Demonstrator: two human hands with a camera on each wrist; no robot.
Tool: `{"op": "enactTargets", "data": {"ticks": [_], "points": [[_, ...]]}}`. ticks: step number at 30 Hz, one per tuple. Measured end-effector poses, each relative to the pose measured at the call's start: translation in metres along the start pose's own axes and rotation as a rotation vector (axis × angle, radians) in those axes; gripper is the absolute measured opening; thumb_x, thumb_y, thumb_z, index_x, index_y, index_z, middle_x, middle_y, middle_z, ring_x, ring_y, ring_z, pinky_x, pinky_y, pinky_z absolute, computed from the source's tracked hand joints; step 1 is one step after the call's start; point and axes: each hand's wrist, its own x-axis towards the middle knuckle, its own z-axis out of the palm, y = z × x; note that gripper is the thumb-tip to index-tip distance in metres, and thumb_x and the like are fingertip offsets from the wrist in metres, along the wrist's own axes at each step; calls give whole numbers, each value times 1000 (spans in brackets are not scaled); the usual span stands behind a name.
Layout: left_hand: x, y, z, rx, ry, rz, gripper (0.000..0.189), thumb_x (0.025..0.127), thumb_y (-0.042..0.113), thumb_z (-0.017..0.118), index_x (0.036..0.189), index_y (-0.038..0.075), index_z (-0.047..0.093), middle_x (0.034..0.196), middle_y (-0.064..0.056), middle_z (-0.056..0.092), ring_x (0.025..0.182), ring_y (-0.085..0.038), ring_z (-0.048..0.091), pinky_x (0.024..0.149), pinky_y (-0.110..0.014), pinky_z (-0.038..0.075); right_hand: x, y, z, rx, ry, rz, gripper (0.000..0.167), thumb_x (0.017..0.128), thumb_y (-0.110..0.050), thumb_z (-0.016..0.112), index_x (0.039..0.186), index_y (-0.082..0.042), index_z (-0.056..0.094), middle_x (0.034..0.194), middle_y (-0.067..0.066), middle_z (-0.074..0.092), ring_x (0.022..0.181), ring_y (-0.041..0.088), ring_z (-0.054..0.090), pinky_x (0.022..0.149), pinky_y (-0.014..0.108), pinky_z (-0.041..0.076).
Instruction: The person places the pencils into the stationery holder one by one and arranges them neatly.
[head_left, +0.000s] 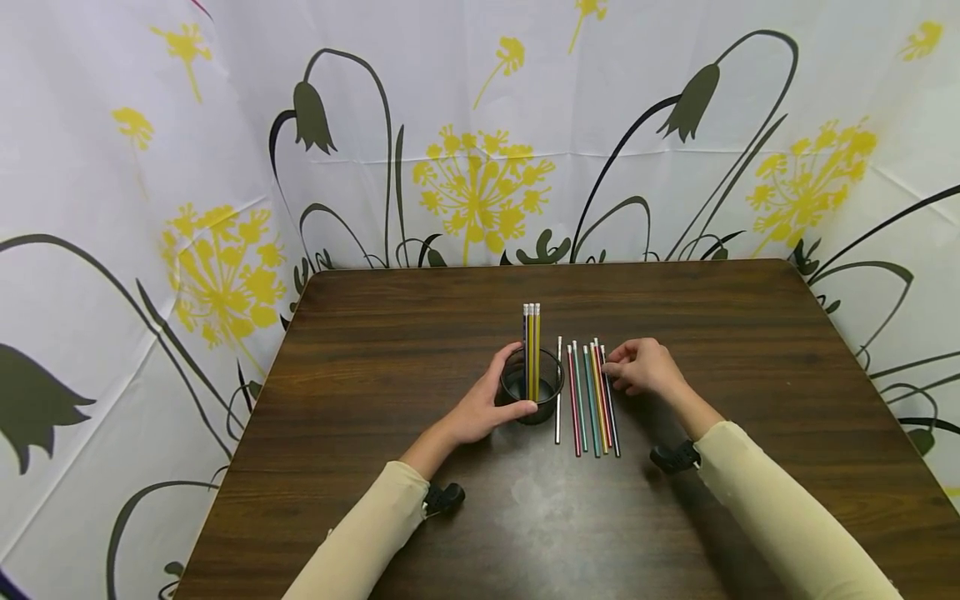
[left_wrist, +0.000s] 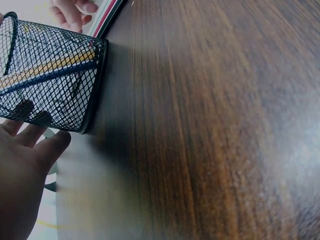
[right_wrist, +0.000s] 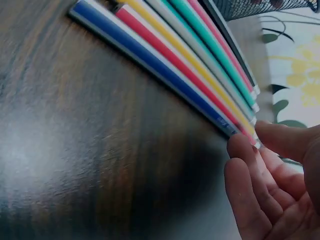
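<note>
My left hand (head_left: pixel 476 408) grips a black mesh pencil cup (left_wrist: pixel 55 100) from its left side, thumb along the near rim. Inside the cup lean a few pencils (head_left: pixel 532 350), dark blue and yellow, with their white eraser ends up. To the right, several pencils (head_left: pixel 585 400) lie side by side on the table. The rightmost is a dark blue pencil (right_wrist: pixel 150 62), just beside a red one. My right hand (head_left: pixel 641 367) pinches this blue pencil near its eraser end with thumb and fingertips (right_wrist: pixel 240 145). The fingers hide that end in the right wrist view.
A black-and-white pencil (head_left: pixel 558 392) lies close beside the cup, apart from the others. The brown wooden table (head_left: pixel 390 333) ends at the back against a white curtain (head_left: pixel 450 83) with flower prints. Dark wrist cameras (head_left: pixel 444 498) sit at both sleeve cuffs.
</note>
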Motion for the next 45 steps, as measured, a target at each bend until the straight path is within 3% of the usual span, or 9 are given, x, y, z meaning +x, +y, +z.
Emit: {"op": "enactTargets", "data": {"ticks": [6,12,24,36,45], "points": [[0,0,1,3,1,-3,88,88,26,75,153,32,16,148,6,36,137,-14,35,112,-42,26,3,11,1,45,-43,30,26,86,-16,77,99,3,66,79,7,70,68,20,70,57,35,57],[0,0,0,-4,-7,-13,88,89,28,74,153,35,15,149,6,35,136,-12,34,112,-44,26,2,6,2,11,-44,59,23,86,-15,76,96,2,65,79,8,70,65,19,69,55,34,56],[0,-1,2,-13,-4,13,88,89,23,75,154,28,16,148,0,38,135,-20,37,112,-49,26,-5,-7,10,-297,50,112,19,85,-26,73,83,-10,63,58,1,64,51,16,63,51,33,48],[0,-2,2,-29,-12,8,88,89,24,74,154,31,16,150,1,36,135,-17,37,112,-48,27,-4,-9,2,-139,6,121,19,86,-20,73,91,-4,65,70,6,69,59,16,68,53,30,55],[2,-2,1,-9,0,30,86,89,22,74,154,28,17,148,-2,39,135,-20,38,111,-49,26,-11,-26,-17,-166,77,54,22,91,-23,67,104,-5,66,78,6,71,63,20,69,54,32,51]]}}
